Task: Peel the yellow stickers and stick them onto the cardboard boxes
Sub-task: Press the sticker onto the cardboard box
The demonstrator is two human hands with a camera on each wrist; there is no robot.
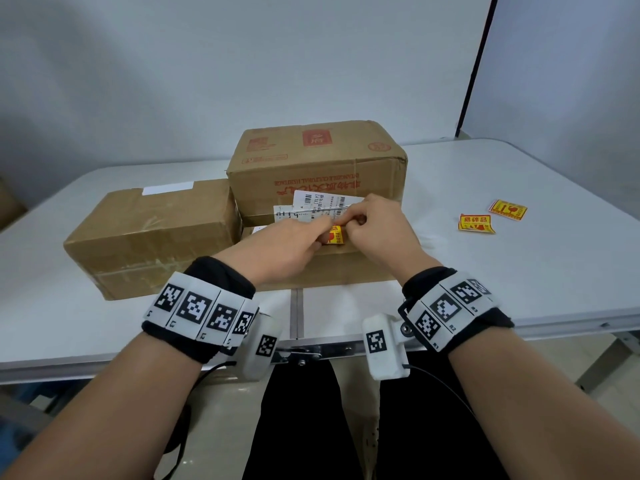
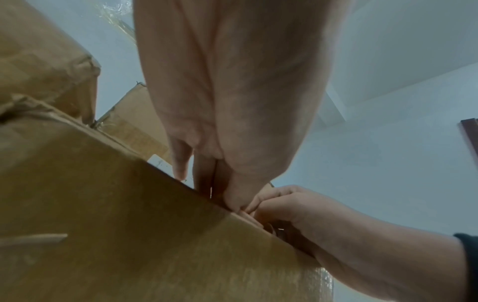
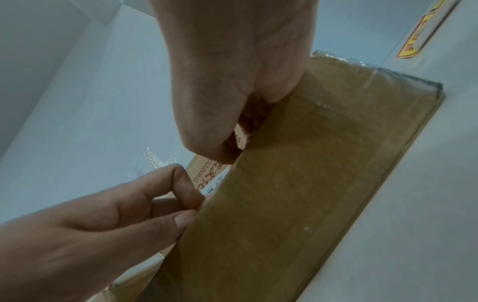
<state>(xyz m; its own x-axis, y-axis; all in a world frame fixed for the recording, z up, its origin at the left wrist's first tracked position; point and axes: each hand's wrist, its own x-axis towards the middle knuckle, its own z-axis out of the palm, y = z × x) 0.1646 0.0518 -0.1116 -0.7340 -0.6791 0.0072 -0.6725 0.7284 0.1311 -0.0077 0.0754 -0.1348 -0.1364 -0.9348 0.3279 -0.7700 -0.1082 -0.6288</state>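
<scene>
A yellow sticker (image 1: 336, 235) with red print lies on top of the low front cardboard box (image 1: 339, 271), between my two hands. My left hand (image 1: 323, 233) pinches its left side with thumb and bent index finger (image 3: 187, 183). From the right, my right hand (image 1: 349, 225) has its curled fingers pinching the sticker's upper right edge. Most of the sticker is hidden by the fingers. The left wrist view shows both hands meeting at the top edge of the front box (image 2: 129, 235). Whether a backing is separating cannot be seen.
A large printed box (image 1: 315, 164) with white shipping labels (image 1: 318, 206) stands behind the hands, and a long box (image 1: 152, 233) lies to the left. Two more yellow stickers (image 1: 476, 223) (image 1: 508, 209) lie on the white table (image 1: 519, 271) to the right.
</scene>
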